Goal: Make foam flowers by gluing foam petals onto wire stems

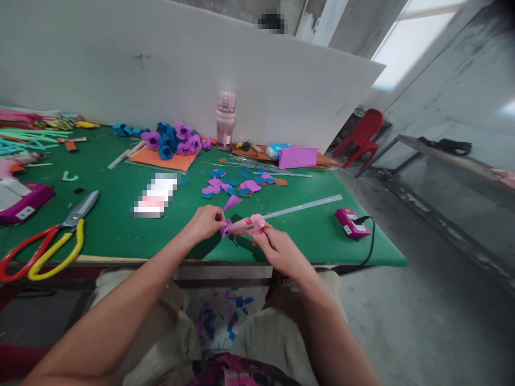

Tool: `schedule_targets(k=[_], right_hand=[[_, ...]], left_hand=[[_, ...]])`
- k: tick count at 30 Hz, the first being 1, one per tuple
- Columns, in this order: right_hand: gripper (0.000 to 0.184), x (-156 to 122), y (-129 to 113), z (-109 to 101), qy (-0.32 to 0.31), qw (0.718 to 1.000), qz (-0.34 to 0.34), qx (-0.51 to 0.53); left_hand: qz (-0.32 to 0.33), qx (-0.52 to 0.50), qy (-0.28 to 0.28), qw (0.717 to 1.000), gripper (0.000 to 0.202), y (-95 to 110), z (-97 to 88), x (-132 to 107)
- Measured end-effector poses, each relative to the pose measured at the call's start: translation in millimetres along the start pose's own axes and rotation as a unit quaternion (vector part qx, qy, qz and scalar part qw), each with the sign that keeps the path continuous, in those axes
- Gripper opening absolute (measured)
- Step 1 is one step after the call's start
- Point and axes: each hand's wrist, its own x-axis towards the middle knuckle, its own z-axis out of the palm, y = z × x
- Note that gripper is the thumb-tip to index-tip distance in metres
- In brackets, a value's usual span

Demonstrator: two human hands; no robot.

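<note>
My right hand [277, 247] is wrapped round a pink glue gun [249, 224] with a long clear glue stick [301, 206] sticking out behind it. The nozzle points left at a small purple paper petal [225, 227], which my left hand [207, 221] pinches between its fingers. Both hands hover over the near edge of the green table [120, 225]. Another purple petal [232, 201] lies just beyond the hands. Loose purple and blue cut pieces [237, 185] are scattered further back. Finished purple and blue paper flowers [173, 140] rest on an orange sheet.
Large red and yellow scissors [52, 238] lie at the near left. A magenta power adapter [352, 222] with a black cord sits at the right edge. A pink bottle [225, 119], a purple box [298, 157] and a white board stand at the back. A red chair [362, 136] is beyond.
</note>
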Motion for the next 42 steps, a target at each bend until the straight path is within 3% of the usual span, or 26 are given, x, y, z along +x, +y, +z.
schedule_targets(k=[24, 35, 42], right_hand=[[0.027, -3.6, 15.1, -4.6, 0.013, 0.999, 0.039, -0.036], [0.029, -4.3, 9.2, -14.0, 0.029, 0.998, 0.037, 0.032], [0.027, -1.3, 9.5, -3.9, 0.009, 0.999, 0.016, 0.032]], left_hand=[[-0.002, -0.015, -0.004, 1.0, 0.011, 0.3, 0.4, -0.3], [0.0, -0.016, -0.004, 1.0, 0.01, 1.4, -0.4, -0.8], [-0.005, -0.01, -0.009, 1.0, 0.011, 0.7, -0.1, 0.0]])
